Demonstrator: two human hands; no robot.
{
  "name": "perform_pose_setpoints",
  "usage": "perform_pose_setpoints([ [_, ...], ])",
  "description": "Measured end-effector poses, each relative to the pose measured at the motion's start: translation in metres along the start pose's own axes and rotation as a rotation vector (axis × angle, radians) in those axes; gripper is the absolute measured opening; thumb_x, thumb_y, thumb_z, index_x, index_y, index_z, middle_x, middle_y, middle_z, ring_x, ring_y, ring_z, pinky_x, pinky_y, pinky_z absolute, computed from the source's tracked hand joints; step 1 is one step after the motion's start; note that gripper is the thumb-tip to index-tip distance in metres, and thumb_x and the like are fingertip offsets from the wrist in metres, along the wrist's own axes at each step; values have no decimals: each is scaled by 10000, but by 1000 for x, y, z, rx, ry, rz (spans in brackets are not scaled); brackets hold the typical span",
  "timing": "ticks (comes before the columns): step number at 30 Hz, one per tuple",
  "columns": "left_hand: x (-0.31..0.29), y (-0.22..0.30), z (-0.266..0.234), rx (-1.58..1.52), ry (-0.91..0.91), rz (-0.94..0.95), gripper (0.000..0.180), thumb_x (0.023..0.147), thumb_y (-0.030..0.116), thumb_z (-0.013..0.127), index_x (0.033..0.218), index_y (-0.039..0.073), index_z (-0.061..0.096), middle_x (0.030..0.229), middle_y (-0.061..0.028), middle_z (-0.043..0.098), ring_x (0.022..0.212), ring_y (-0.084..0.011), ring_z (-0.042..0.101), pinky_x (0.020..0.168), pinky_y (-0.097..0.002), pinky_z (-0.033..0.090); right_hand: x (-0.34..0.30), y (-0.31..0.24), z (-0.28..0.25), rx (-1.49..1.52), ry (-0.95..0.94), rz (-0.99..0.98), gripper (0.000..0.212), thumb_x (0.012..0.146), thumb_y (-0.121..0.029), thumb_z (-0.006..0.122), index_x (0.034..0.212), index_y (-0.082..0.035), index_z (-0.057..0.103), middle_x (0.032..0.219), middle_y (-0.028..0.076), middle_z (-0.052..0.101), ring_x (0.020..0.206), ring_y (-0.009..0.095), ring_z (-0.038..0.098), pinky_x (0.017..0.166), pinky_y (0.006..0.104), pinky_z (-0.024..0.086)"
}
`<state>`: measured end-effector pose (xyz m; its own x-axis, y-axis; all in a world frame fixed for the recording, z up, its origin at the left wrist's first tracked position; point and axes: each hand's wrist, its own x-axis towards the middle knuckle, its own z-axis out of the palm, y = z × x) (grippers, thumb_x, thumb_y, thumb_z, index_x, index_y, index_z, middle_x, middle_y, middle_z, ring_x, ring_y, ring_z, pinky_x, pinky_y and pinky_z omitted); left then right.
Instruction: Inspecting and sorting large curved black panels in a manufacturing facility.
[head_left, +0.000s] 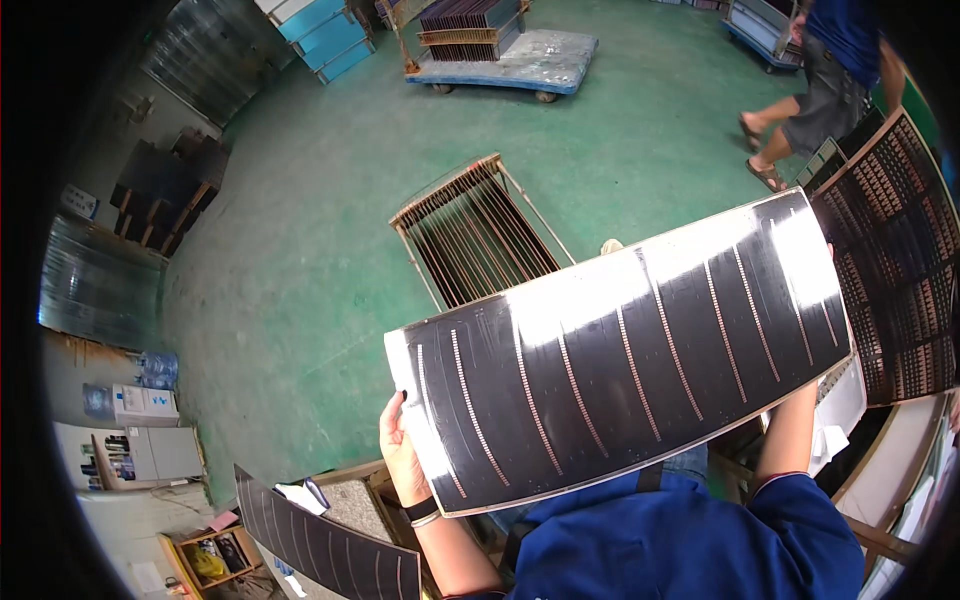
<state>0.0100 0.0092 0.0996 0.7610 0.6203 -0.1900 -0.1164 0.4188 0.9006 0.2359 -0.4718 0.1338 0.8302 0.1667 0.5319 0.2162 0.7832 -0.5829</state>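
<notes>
Across my lap is a large, thin, dark circuit board panel (590,370), with rows of small copper-coloured pads and bright glare along its far edge. It tilts up toward the right. My left hand (403,455) is closed around its left edge, thumb on top, a dark band and a light bracelet at the wrist. My right forearm (790,430) runs up behind the panel's right end, where that hand supports it; the right fingers are mostly hidden. Just beyond the panel, a slotted metal rack (475,235) stands on the floor, its near end covered by the panel.
A similar dark panel (330,540) lies at my lower left beside a worktop. Copper-patterned panels (895,260) stand close on my right. Farther off are a blue flat cart (560,65) carrying a loaded rack and a person (825,100) at the upper right. A wooden box (215,560) sits lower left.
</notes>
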Motion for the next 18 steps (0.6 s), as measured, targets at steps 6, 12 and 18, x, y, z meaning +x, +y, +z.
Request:
perform_pose_setpoints([
  [6, 0, -5, 1, -70, -19, -28, 446, 875, 61, 586, 1282, 4, 412, 1009, -104, 643, 873, -145, 629, 768, -280, 533, -4, -1, -8, -59, 75, 26, 426, 954, -388, 387, 1255, -104, 489, 1358, 124, 428, 1246, 277, 413, 1041, 454, 346],
  [12, 0, -5, 13, -82, -114, -202, 372, 929, 157, 510, 1265, 8, 455, 1128, -90, 599, 1002, -176, 588, 887, -315, 478, -9, -3, -24, -148, 238, 44, 434, 956, -394, 381, 1265, -107, 482, 1369, 121, 416, 1255, 274, 405, 1039, 453, 347],
  [18, -1, -63, 17, -121, 33, -366, 253, 945, 171, 486, 1153, 36, 541, 1112, -47, 610, 1003, -144, 564, 903, -282, 432, -46, 35, -54, -60, 319, 196, 442, 958, -400, 374, 1276, -110, 474, 1380, 118, 405, 1263, 271, 396, 1038, 452, 347],
])
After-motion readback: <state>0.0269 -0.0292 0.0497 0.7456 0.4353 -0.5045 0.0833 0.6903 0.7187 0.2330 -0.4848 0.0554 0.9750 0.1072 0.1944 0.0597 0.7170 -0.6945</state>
